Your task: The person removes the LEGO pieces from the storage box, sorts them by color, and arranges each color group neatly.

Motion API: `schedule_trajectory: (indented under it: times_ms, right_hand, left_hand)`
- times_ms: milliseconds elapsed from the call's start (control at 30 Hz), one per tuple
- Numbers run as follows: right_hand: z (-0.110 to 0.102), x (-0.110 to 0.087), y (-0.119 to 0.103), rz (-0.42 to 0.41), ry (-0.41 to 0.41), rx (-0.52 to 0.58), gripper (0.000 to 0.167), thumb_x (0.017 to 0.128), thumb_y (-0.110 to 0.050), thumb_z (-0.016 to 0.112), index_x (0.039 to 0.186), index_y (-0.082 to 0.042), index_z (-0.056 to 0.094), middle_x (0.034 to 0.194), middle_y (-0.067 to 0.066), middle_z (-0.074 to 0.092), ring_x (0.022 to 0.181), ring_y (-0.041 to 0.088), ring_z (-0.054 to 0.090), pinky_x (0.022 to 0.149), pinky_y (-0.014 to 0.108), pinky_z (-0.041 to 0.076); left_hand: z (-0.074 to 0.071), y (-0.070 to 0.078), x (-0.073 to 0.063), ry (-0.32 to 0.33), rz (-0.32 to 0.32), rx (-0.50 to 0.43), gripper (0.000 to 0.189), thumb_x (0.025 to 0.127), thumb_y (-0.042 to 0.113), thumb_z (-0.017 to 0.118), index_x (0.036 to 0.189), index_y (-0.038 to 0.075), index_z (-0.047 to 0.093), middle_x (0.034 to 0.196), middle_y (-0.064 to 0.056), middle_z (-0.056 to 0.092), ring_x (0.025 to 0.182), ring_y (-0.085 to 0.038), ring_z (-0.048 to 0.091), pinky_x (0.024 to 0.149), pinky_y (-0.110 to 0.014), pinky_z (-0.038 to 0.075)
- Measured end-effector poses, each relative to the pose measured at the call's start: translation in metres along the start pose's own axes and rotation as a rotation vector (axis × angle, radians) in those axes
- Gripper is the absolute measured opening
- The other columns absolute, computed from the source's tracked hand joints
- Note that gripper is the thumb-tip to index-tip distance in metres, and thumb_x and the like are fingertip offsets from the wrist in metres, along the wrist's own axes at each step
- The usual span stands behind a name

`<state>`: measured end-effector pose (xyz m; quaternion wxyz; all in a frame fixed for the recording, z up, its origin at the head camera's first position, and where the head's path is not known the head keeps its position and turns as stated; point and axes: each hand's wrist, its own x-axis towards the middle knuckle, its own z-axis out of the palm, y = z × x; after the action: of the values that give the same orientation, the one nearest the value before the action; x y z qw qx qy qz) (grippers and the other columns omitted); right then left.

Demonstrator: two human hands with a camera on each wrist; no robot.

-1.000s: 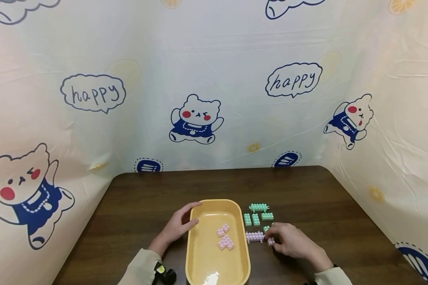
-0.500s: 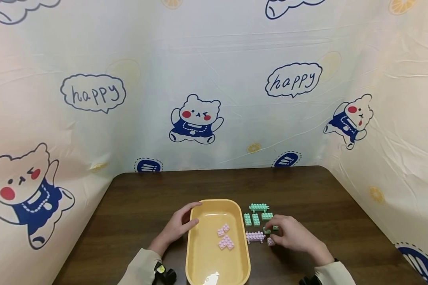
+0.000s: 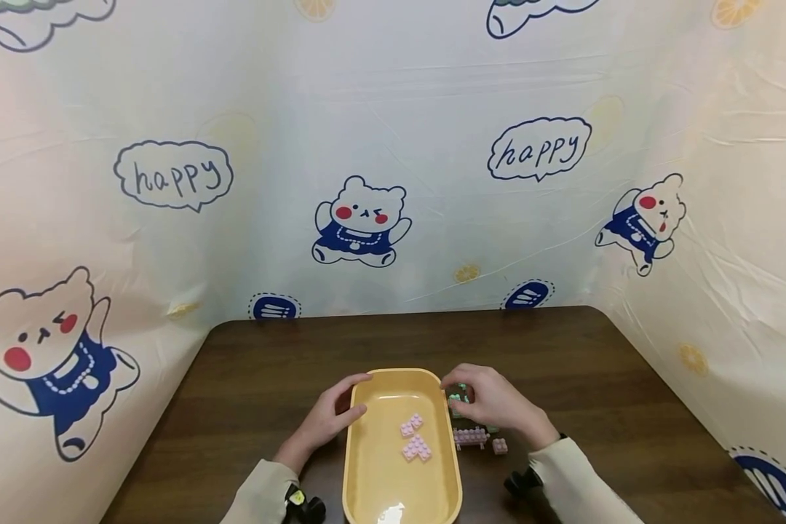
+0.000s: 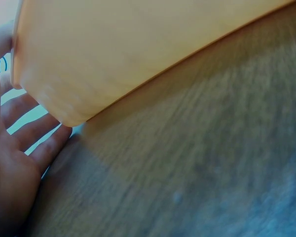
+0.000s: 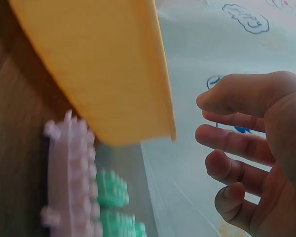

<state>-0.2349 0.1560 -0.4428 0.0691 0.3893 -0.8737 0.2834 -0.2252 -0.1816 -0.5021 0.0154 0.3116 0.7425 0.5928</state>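
A yellow tray (image 3: 373, 480) stands on the table, with several pink toy bricks (image 3: 416, 449) lying inside. My left hand (image 3: 324, 418) holds its far left corner, the thumb over the rim and the fingers spread along the outer wall. Over by the far right corner is my right hand (image 3: 494, 400), its fingers loosely bent and nothing between them in the right wrist view. Beneath it, green toy bricks (image 5: 112, 188) are partly hidden. A long lilac brick piece (image 3: 470, 437) with side pegs lies against the tray's right side, and a small lilac brick (image 3: 500, 446) lies to its right.
The dark wooden table (image 3: 268, 356) reaches back to a pale printed curtain (image 3: 432, 87), which also closes off both sides. A black wrist device (image 3: 304, 506) is strapped at the left cuff, another (image 3: 522, 482) at the right.
My right hand has moved left and away, from the small green and lilac bricks to the tray's far right corner. The left hand and the tray have stayed put.
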Motion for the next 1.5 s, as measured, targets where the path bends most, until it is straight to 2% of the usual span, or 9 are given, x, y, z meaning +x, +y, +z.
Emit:
schedule_trajectory:
  times_ms: [167, 300, 467, 667, 767, 900, 967, 1200, 1500]
  right_hand:
    - [0.01, 0.015, -0.005, -0.035, -0.027, 0.008, 0.022, 0.087, -0.017, 0.071, 0.108, -0.012, 0.07, 0.102, 0.001, 0.069, 0.06, 0.003, 0.05, 0.055, 0.017, 0.046]
    - [0.017, 0.024, -0.008, -0.056, -0.036, 0.021, 0.021, 0.086, -0.016, 0.072, 0.107, -0.011, 0.07, 0.097, 0.004, 0.069, 0.06, 0.003, 0.049, 0.053, 0.016, 0.045]
    - [0.023, 0.034, -0.017, -0.071, -0.047, 0.04, 0.021, 0.085, -0.013, 0.073, 0.106, -0.01, 0.07, 0.091, 0.0, 0.067, 0.058, 0.002, 0.046, 0.05, 0.016, 0.042]
    - [0.034, 0.048, -0.025, -0.062, -0.151, 0.004, 0.021, 0.086, -0.015, 0.07, 0.106, -0.012, 0.071, 0.1, 0.0, 0.069, 0.061, 0.002, 0.048, 0.054, 0.015, 0.044]
    - [0.04, 0.053, -0.029, -0.077, -0.215, -0.034, 0.022, 0.084, -0.015, 0.069, 0.105, -0.01, 0.072, 0.102, 0.0, 0.069, 0.068, 0.006, 0.056, 0.062, 0.015, 0.047]
    - [0.048, 0.056, -0.033, -0.1, -0.274, -0.083, 0.024, 0.081, -0.013, 0.07, 0.104, -0.011, 0.073, 0.101, -0.003, 0.069, 0.086, 0.01, 0.063, 0.075, 0.017, 0.05]
    - [0.052, 0.056, -0.034, -0.106, -0.293, -0.098, 0.024, 0.08, -0.012, 0.071, 0.104, -0.012, 0.074, 0.1, -0.004, 0.069, 0.09, 0.01, 0.064, 0.078, 0.016, 0.051]
    - [0.055, 0.053, -0.039, -0.077, -0.328, -0.113, 0.023, 0.079, -0.009, 0.071, 0.101, -0.013, 0.074, 0.097, -0.003, 0.068, 0.084, 0.009, 0.062, 0.073, 0.015, 0.048]
    - [0.06, 0.055, -0.037, -0.023, -0.357, -0.138, 0.021, 0.078, -0.012, 0.073, 0.098, -0.019, 0.075, 0.095, -0.008, 0.066, 0.078, 0.002, 0.054, 0.069, 0.014, 0.048]
  left_hand:
    - [0.001, 0.0, 0.0, 0.01, -0.005, 0.004, 0.05, 0.093, -0.003, 0.058, 0.14, -0.007, 0.042, 0.137, -0.032, 0.047, 0.111, -0.048, 0.056, 0.089, -0.022, 0.052]
    - [0.0, 0.001, 0.001, 0.013, -0.011, 0.001, 0.05, 0.093, -0.003, 0.058, 0.14, -0.007, 0.042, 0.14, -0.031, 0.045, 0.113, -0.049, 0.056, 0.088, -0.021, 0.052]
    - [-0.001, 0.002, 0.001, 0.003, -0.009, -0.001, 0.05, 0.094, -0.003, 0.057, 0.141, -0.008, 0.04, 0.141, -0.032, 0.044, 0.115, -0.049, 0.055, 0.088, -0.02, 0.051]
    - [-0.001, 0.003, 0.001, 0.005, -0.007, 0.01, 0.05, 0.093, -0.003, 0.057, 0.141, -0.008, 0.041, 0.142, -0.031, 0.043, 0.116, -0.048, 0.055, 0.089, -0.02, 0.05]
    - [-0.001, 0.003, 0.001, 0.008, 0.008, 0.014, 0.05, 0.093, -0.004, 0.058, 0.14, -0.008, 0.042, 0.14, -0.032, 0.045, 0.115, -0.049, 0.055, 0.088, -0.02, 0.051]
    - [0.0, 0.002, 0.001, 0.007, 0.025, 0.015, 0.05, 0.092, -0.005, 0.058, 0.139, -0.01, 0.042, 0.139, -0.033, 0.045, 0.113, -0.049, 0.056, 0.088, -0.021, 0.052]
    - [0.0, 0.001, 0.001, 0.006, 0.02, 0.017, 0.05, 0.092, -0.005, 0.058, 0.139, -0.01, 0.042, 0.139, -0.033, 0.045, 0.113, -0.049, 0.056, 0.088, -0.021, 0.052]
    - [0.0, 0.003, 0.001, 0.004, -0.019, 0.036, 0.05, 0.093, -0.002, 0.058, 0.141, -0.007, 0.042, 0.14, -0.031, 0.045, 0.116, -0.048, 0.055, 0.089, -0.021, 0.051]
    - [-0.001, 0.005, 0.001, 0.008, -0.02, 0.027, 0.05, 0.093, -0.003, 0.058, 0.14, -0.008, 0.042, 0.14, -0.032, 0.045, 0.115, -0.051, 0.054, 0.088, -0.021, 0.051]
